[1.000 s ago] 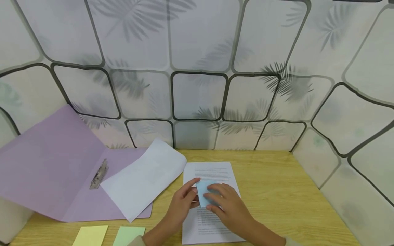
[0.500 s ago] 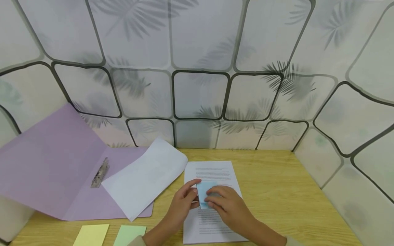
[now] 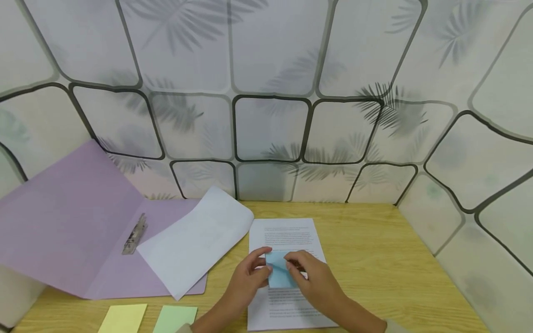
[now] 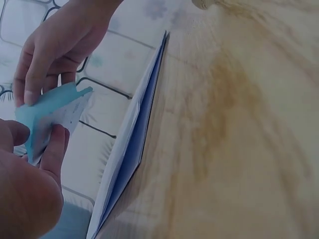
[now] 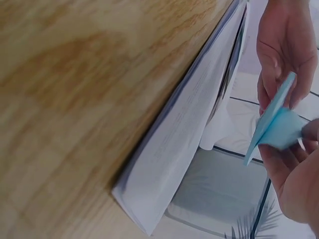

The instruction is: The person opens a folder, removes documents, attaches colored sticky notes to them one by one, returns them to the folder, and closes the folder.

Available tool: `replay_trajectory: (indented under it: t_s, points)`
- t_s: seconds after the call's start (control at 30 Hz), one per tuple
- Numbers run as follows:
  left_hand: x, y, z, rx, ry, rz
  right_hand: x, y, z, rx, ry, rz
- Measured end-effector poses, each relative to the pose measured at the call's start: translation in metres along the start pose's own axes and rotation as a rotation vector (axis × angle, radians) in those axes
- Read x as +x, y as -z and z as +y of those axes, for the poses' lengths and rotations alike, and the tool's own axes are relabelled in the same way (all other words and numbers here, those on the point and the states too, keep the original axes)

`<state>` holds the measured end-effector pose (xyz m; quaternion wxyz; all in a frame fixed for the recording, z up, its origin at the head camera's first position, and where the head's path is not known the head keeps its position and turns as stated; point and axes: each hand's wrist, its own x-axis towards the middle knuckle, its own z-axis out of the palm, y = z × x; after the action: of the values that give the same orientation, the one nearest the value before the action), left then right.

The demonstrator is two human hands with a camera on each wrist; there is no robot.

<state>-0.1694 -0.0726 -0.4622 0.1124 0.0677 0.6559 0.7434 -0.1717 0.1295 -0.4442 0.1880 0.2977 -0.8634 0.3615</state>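
Over a printed stack of paper (image 3: 287, 314), my left hand (image 3: 245, 280) grips a pale blue sticky note pad (image 3: 278, 277) by its left side. My right hand (image 3: 318, 280) pinches the top sheet of the pad at the right, between thumb and fingers. In the right wrist view this blue sheet (image 5: 284, 130) bends away from the pad (image 5: 269, 117), one edge still against it. The left wrist view has the pad's light underside (image 4: 70, 117) above the left fingers. Fingers hide part of the pad's edges.
An open lilac folder (image 3: 66, 222) with a metal clip (image 3: 134, 236) lies at the left. A loose white sheet (image 3: 200, 245) lies across it. Yellow (image 3: 123, 318) and green sticky notes (image 3: 175, 318) lie at the front left. A patterned wall (image 3: 270, 129) stands behind the table (image 3: 374, 268).
My right fingers have gone from touching the blue pad's face to pinching its top sheet and bending it up. The left thumb has moved onto the pad's face, and the pad sits slightly lower.
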Motion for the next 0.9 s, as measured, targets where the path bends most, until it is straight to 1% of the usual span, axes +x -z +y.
replay_trajectory:
  t_s: [0.13,0.23,0.3,0.4,0.47,0.57,0.63,0.8,0.9]
  points:
    - [-0.0001,-0.0009,-0.0006,0.026,-0.006,0.005,0.0012,-0.0004,0.0014,-0.003,0.070,-0.038]
    - [-0.0010,-0.0016,-0.0009,0.066,-0.020,0.003,0.0029,-0.0002,0.0010,-0.035,0.123,-0.042]
    - [-0.0012,-0.0016,-0.0018,0.076,-0.028,-0.007,0.0039,-0.0003,0.0009,-0.049,0.152,-0.030]
    - [-0.0014,-0.0016,-0.0027,0.055,-0.032,-0.017,0.0047,0.0000,0.0018,-0.057,0.193,0.008]
    - [-0.0014,-0.0014,-0.0031,0.032,-0.026,-0.012,0.0050,0.0000,0.0028,-0.054,0.226,0.035]
    - [-0.0011,-0.0021,-0.0021,0.019,-0.015,0.015,0.0051,0.0003,0.0042,-0.049,0.261,0.063]
    - [-0.0003,-0.0029,-0.0014,0.021,-0.006,0.039,0.0049,0.0004,0.0048,-0.044,0.265,0.066]
    - [0.0017,-0.0047,-0.0002,0.023,0.035,0.095,0.0040,0.0008,0.0053,-0.032,0.225,0.036]
    - [0.0017,-0.0054,0.0001,0.021,0.051,0.115,0.0037,0.0009,0.0056,-0.031,0.209,0.024]
